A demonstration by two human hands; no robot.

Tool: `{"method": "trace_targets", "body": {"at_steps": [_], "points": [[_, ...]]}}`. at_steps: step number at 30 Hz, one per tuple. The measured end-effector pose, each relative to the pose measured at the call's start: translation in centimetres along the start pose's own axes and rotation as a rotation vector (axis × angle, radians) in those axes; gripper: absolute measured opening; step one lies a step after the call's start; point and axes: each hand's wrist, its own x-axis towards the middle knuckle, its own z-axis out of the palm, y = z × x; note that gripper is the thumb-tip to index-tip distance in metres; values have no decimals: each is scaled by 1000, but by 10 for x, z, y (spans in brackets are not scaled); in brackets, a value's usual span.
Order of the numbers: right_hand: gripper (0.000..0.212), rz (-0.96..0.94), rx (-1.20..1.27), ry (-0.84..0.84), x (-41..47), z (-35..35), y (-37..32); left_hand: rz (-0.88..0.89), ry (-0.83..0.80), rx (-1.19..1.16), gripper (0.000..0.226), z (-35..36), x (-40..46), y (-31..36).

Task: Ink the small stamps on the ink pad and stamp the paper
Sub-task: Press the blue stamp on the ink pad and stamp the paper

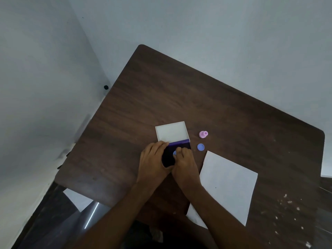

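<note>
An ink pad [168,155] with a dark purple surface lies open on the brown table [179,97], its white lid [171,132] flipped back behind it. My left hand [152,161] grips the pad's left edge. My right hand [186,161] pinches a small blue stamp [174,153] and holds it down on the pad. A pink stamp [203,134] stands to the right of the lid. A blue cap [200,147] lies just below the pink stamp. The white paper [228,186] lies to the right of my right forearm.
White walls close in behind and to the left of the table. Pale flecks [287,203] dot the table's right side. A small black object [106,87] sits near the left wall. A shiny chair part [91,214] shows below the table's near-left edge.
</note>
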Motion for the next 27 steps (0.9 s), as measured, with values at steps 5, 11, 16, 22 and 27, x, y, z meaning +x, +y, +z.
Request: {"method": "trace_targets", "body": {"at_steps": [5, 11, 16, 22, 27], "points": [[60, -6, 31, 28, -1, 1, 0, 3, 21, 16, 73, 0, -1, 2], [61, -3, 60, 31, -1, 2, 3, 7, 19, 17, 74, -1, 0, 2], [56, -79, 18, 90, -1, 2, 2, -5, 3, 15, 74, -1, 0, 3], [55, -77, 35, 95, -2, 0, 1, -10, -17, 29, 75, -3, -1, 6], [28, 72, 306, 258, -7, -21, -3, -35, -77, 32, 84, -4, -2, 8]]}}
